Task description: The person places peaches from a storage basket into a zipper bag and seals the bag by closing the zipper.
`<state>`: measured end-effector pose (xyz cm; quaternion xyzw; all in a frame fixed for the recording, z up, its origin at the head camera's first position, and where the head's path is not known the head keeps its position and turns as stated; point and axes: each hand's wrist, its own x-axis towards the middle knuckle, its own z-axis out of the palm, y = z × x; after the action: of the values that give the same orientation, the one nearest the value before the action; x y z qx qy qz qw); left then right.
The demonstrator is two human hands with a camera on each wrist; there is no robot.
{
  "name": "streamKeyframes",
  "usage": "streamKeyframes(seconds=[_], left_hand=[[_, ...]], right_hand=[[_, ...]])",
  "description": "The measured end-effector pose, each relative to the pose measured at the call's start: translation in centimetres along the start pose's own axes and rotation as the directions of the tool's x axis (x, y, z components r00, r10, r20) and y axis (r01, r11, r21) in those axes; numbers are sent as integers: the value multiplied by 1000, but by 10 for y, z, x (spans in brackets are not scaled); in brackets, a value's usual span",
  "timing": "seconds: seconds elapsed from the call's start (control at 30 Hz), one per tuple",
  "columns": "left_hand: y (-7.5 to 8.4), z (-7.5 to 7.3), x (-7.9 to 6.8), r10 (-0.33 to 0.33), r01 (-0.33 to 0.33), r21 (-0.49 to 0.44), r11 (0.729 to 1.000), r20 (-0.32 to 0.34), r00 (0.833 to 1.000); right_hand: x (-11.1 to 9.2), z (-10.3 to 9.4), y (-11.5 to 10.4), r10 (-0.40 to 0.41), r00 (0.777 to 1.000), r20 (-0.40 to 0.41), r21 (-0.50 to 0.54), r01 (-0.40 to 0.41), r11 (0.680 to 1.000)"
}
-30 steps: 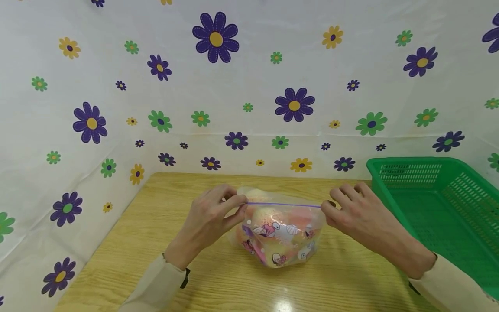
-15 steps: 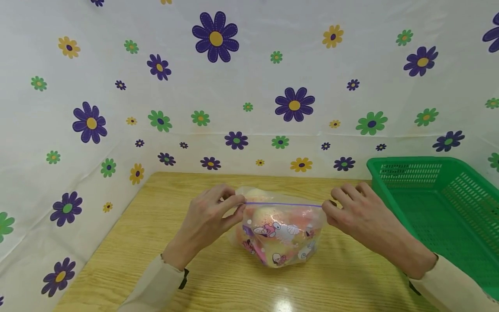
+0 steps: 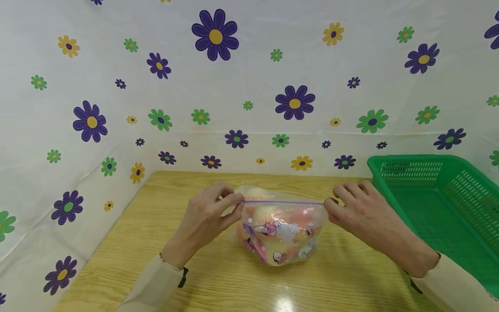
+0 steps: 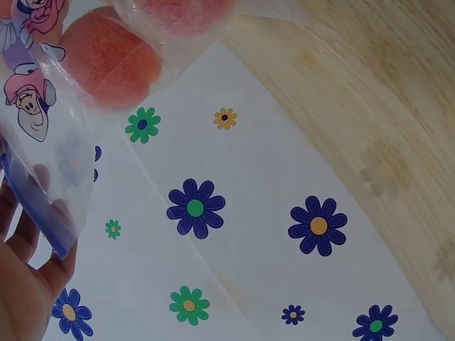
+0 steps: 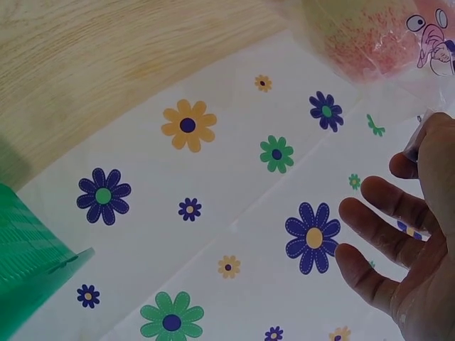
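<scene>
A clear zip-top bag point(image 3: 280, 234) printed with pink cartoon figures and shells stands on the wooden table, with several peach-like round fruits, yellow and pink-red, inside. Its purple zip strip point(image 3: 282, 202) runs straight across between both hands. At the strip's left end my left hand point(image 3: 212, 216) pinches the bag between thumb and index finger; the left wrist view shows the purple strip point(image 4: 44, 213) against that hand. My right hand point(image 3: 362, 216) pinches the opposite upper corner, its other fingers spread loosely in the right wrist view. A reddish fruit point(image 4: 110, 60) shows through the plastic.
A green plastic basket point(image 3: 413, 173) with slotted walls stands on the right, close beside the right forearm. Behind and to the left, a white flower-patterned sheet point(image 3: 249, 65) borders the wooden table point(image 3: 144, 234).
Both hands keep their pinch on the bag. They have drifted slightly apart, the left hand leftward and the right hand rightward, and the strip between them shows a little longer.
</scene>
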<state>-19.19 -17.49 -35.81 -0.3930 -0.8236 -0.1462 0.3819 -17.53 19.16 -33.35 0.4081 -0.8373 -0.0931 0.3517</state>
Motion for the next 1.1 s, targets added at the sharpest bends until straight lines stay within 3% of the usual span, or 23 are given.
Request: streamKeyframes(seconds=[0.33,0.7,1.1], left_hand=[[-1,-2,0,-9,9,-1,1000,1,1000],[-1,-5,-2,-71,71,-29,997,16,997],[-5,-4,-3,-55,55,-28,998,-19,998]], right_hand=[[-1,-1,1,1,1000,-16,-3,-1,1000],[-3,-3,3,4,999,53,0,-4,1000],[-4,-2,3,19,999,48,5,-19,1000]])
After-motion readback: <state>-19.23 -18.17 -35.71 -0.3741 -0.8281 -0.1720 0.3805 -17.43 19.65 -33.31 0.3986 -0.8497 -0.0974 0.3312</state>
